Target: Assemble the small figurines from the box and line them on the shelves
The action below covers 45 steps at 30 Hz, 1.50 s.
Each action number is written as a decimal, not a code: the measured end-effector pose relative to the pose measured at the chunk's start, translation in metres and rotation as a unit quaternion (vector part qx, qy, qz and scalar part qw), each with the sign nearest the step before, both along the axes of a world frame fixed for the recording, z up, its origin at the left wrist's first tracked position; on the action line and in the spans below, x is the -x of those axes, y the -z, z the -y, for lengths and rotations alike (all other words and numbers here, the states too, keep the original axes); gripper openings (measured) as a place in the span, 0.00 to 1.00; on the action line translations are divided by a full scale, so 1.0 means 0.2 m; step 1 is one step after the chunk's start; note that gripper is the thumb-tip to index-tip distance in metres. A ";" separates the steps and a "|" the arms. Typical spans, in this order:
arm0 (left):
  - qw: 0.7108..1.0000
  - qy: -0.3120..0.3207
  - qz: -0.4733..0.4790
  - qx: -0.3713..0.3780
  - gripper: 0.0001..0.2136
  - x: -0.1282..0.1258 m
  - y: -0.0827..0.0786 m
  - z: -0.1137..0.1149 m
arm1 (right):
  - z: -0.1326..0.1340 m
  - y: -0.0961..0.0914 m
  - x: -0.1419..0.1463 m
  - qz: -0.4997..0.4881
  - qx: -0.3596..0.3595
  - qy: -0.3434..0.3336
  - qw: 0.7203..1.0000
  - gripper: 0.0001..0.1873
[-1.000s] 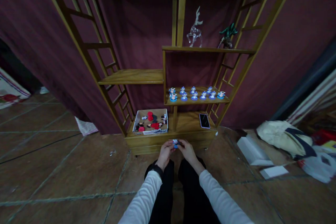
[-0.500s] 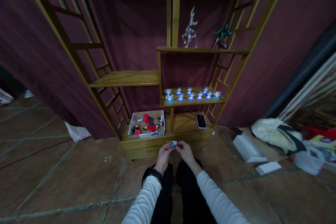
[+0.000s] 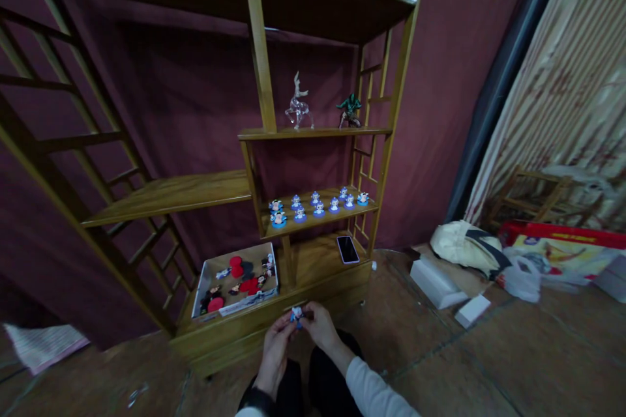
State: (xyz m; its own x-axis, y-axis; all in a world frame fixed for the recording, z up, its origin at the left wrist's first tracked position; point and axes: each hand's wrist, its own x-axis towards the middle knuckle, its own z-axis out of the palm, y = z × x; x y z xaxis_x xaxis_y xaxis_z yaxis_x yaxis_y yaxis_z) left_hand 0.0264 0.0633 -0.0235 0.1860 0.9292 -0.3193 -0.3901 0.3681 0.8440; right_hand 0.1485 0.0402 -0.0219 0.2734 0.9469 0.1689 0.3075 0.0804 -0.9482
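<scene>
A small blue and white figurine (image 3: pixel 296 315) is pinched between my two hands, just in front of the cabinet's lower drawer front. My left hand (image 3: pixel 276 342) closes its fingertips on one side of it, and my right hand (image 3: pixel 320 326) grips the other side. The fingers hide part of it. Up on the middle right shelf (image 3: pixel 320 220) stand several little figurines (image 3: pixel 319 208) on round blue or purple bases, in two rough rows. To the left of my hands, a shallow cardboard box (image 3: pixel 238 305) contains several red, black and white figurines (image 3: pixel 252 285).
A phone (image 3: pixel 347 249) lies on the cabinet's lower ledge. A clear glass deer (image 3: pixel 298 107) and a green figure (image 3: pixel 349 111) occupy the shelf above. White boxes (image 3: pixel 437 283), a pale bag (image 3: pixel 464 247) and a plastic bag (image 3: pixel 522 275) rest on the floor at right.
The view has turned right and tilted up, so the cabinet appears further left and lower. Both hands still hold the figurine in front of the drawer.
</scene>
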 end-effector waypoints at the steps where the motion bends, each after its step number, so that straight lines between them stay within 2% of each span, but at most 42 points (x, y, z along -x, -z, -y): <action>1: 1.000 -0.004 0.001 0.001 0.16 0.00 0.00 0.00 | -0.01 0.01 0.00 -0.007 0.002 0.003 1.000 0.10; 3: 1.000 -0.014 0.003 0.005 0.15 -0.01 0.00 -0.01 | -0.02 0.02 -0.01 -0.042 0.010 0.003 0.999 0.06; 5: 1.000 -0.019 0.009 0.017 0.13 -0.01 -0.01 0.00 | -0.04 0.02 -0.01 -0.119 0.034 -0.016 0.992 0.06; 9: 0.998 -0.013 0.041 0.035 0.12 -0.02 -0.05 0.02 | -0.03 -0.02 -0.04 -0.293 0.079 -0.047 0.952 0.18; 12: 0.996 -0.008 0.078 0.040 0.09 -0.03 -0.06 0.04 | -0.01 -0.04 -0.05 -0.336 0.080 -0.049 0.937 0.22; 15: 0.994 -0.016 0.096 0.043 0.08 -0.02 -0.06 0.04 | 0.00 -0.04 -0.05 -0.345 0.078 -0.049 0.934 0.21; 19: 0.996 -0.029 0.068 0.047 0.09 -0.02 -0.04 0.03 | 0.01 -0.04 -0.04 -0.327 0.086 -0.054 0.940 0.20; 24: 0.997 -0.026 0.078 0.012 0.12 0.00 -0.03 0.04 | 0.04 -0.08 -0.05 -0.303 0.070 -0.089 0.946 0.18; 29: 0.994 -0.005 0.108 -0.027 0.17 0.03 -0.05 0.06 | 0.06 -0.11 -0.04 -0.319 0.038 -0.119 0.939 0.15; 35: 0.996 0.009 0.089 -0.024 0.18 0.04 -0.09 0.07 | 0.05 -0.08 -0.03 -0.336 0.042 -0.066 0.938 0.21; 39: 0.995 0.037 0.089 -0.023 0.18 0.07 -0.11 0.07 | 0.05 -0.08 -0.04 -0.324 0.061 -0.107 0.938 0.20; 45: 0.997 0.050 0.062 -0.012 0.15 0.09 -0.13 0.07 | 0.06 -0.08 -0.06 -0.253 0.050 -0.131 0.957 0.18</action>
State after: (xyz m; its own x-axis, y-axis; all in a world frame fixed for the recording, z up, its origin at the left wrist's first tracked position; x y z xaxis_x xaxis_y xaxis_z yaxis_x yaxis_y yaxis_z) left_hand 0.0085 0.0490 0.0017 0.3152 0.9107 -0.2668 -0.4534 0.3915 0.8007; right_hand 0.1595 0.0276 -0.0049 0.0469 0.9988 -0.0165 -0.2112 -0.0062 -0.9774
